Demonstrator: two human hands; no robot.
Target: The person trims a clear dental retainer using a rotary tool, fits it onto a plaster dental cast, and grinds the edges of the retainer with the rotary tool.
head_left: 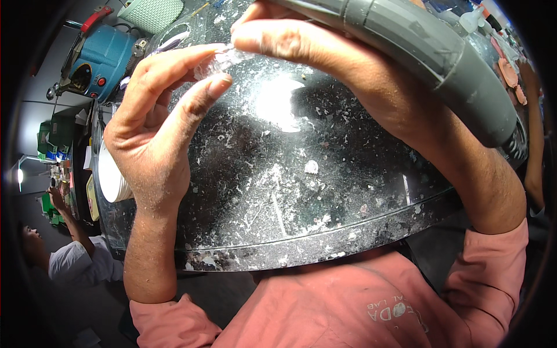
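My left hand (pixel 154 124) is raised over the speckled black worktop (pixel 325 220), pinching a small, crumpled-looking translucent piece (pixel 209 65) between thumb and fingers. My right hand (pixel 290 43) reaches in from the right, its closed fingertips meeting that piece at its upper right; the other fingers are mostly hidden. A thick grey jointed hose or arm (pixel 423 52) runs just above my right hand and forearm. A white round container (pixel 110 174) stands beside my left wrist.
A blue machine (pixel 104 55) and pale woven basket (pixel 148 14) sit back left. Green bins (pixel 52 136) are farther left, near a co-worker (pixel 81 261). Pink moulded pieces (pixel 506 72) lie at right beside another person's arm (pixel 534 151). The worktop's curved edge is near me.
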